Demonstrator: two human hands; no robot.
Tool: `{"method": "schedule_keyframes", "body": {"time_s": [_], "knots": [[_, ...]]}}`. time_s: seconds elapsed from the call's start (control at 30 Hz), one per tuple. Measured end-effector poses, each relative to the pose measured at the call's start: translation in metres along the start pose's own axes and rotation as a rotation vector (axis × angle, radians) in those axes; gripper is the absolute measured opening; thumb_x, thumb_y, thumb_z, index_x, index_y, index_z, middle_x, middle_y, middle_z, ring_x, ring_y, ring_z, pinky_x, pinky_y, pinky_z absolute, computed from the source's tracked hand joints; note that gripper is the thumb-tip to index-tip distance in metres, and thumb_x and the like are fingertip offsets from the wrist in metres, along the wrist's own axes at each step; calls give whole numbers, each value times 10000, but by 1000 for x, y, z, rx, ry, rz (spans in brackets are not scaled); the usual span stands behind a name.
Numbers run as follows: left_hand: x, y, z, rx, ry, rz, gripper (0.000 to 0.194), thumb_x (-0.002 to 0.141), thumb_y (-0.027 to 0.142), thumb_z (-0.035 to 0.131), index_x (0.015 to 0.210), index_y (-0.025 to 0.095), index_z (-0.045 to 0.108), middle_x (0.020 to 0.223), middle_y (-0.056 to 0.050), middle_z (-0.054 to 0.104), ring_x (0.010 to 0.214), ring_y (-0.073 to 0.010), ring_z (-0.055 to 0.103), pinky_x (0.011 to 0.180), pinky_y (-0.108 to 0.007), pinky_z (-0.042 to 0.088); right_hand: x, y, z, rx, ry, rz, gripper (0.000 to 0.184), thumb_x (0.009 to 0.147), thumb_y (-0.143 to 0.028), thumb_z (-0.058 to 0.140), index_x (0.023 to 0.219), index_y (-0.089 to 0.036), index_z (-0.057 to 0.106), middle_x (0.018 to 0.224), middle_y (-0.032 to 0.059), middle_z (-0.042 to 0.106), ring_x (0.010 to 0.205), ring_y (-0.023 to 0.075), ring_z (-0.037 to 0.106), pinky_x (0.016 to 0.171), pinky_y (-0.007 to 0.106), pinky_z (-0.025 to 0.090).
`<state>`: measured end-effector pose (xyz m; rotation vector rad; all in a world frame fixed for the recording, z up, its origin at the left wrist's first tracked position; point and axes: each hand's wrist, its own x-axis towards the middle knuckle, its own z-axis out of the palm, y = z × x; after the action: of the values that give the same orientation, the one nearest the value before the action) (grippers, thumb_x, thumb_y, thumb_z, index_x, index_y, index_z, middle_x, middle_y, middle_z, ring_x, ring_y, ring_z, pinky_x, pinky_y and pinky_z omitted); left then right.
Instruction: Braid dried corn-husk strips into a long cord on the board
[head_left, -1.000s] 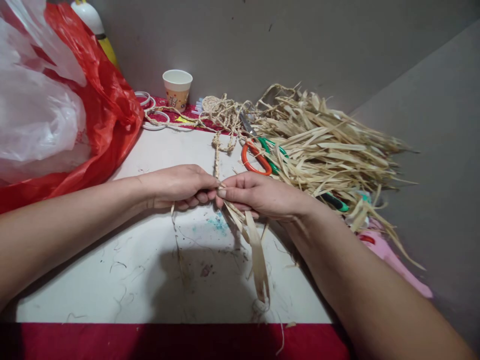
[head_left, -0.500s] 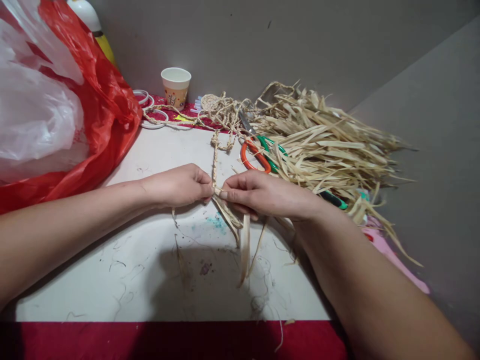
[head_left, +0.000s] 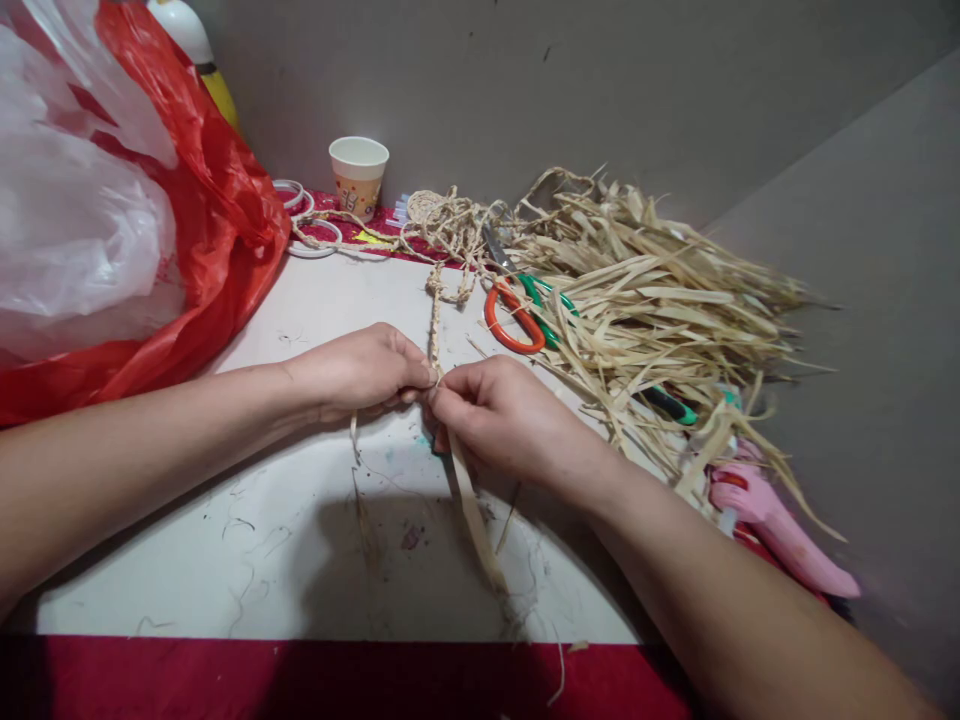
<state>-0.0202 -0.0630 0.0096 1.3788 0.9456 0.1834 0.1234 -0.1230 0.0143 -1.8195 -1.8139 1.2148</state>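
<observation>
A thin braid of dried straw-coloured leaf strips point(head_left: 434, 325) runs from the tangle of finished cord point(head_left: 454, 228) toward me. My left hand point(head_left: 373, 368) pinches the braid's near end, thumb against the fingers. Touching it from the right, my right hand point(head_left: 495, 415) is closed in a pinch on the loose strips at that same end. One broad strip point(head_left: 472, 515) hangs down from beneath my right fingers over the white board point(head_left: 187, 560). A thinner strand point(head_left: 355, 437) dangles under my left hand. My fingertips hide the crossing of the strips.
A heap of dried strips point(head_left: 660, 290) lies at the right, with scissors point(head_left: 517, 320) at its left edge. Further right is a pink glue gun-like tool point(head_left: 780, 525). A paper cup point(head_left: 358, 180) and white rings point(head_left: 315, 240) stand behind; a red plastic bag point(head_left: 225, 230) fills the left.
My right hand has shifted slightly left and lower, its fingers now right against my left fingertips. The hanging strips have swung and bunched under it. The view has tilted slightly.
</observation>
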Motion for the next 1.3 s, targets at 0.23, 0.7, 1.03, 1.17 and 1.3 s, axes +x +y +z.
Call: {"method": "schedule_keyframes", "body": {"time_s": [0.23, 0.7, 1.03, 1.17, 1.3], "knots": [[1, -3, 4, -75, 17, -52, 333, 768, 134, 535, 442, 157, 473, 323, 52, 355, 290, -34, 257, 334, -204, 140, -7, 1, 12, -731, 114, -184, 346, 885, -280, 375, 755, -149, 667, 680, 116, 657, 544, 156, 510, 513, 292, 235], [5, -6, -2, -106, -96, -41, 152, 795, 140, 541, 669, 107, 621, 442, 60, 453, 302, -12, 269, 319, -180, 142, 12, 9, -37, 123, 110, -40, 292, 860, -338, 492, 660, -144, 582, 626, 44, 627, 368, 56, 427, 371, 207, 281], [5, -13, -2, -76, -66, 0, 173, 765, 174, 539, 606, 122, 582, 391, 74, 403, 304, -19, 219, 334, -206, 101, 33, 23, -17, 416, -89, 14, 270, 739, -317, 621, 563, -133, 531, 400, -49, 472, 315, 23, 340, 349, 164, 208], [6, -12, -1, -78, -67, -16, 171, 768, 224, 536, 640, 129, 598, 411, 80, 394, 309, -25, 217, 338, -218, 100, 41, 25, -13, 572, -66, 58, 195, 703, -204, 591, 532, -134, 529, 446, -39, 529, 300, 22, 361, 315, 160, 211], [7, -13, 0, -69, -45, -24, 169, 753, 231, 538, 622, 136, 584, 388, 85, 366, 310, -29, 208, 344, -225, 93, 44, 26, -11, 567, -42, 100, 215, 716, -144, 541, 502, -136, 530, 407, -38, 515, 284, 27, 362, 300, 155, 222]]}}
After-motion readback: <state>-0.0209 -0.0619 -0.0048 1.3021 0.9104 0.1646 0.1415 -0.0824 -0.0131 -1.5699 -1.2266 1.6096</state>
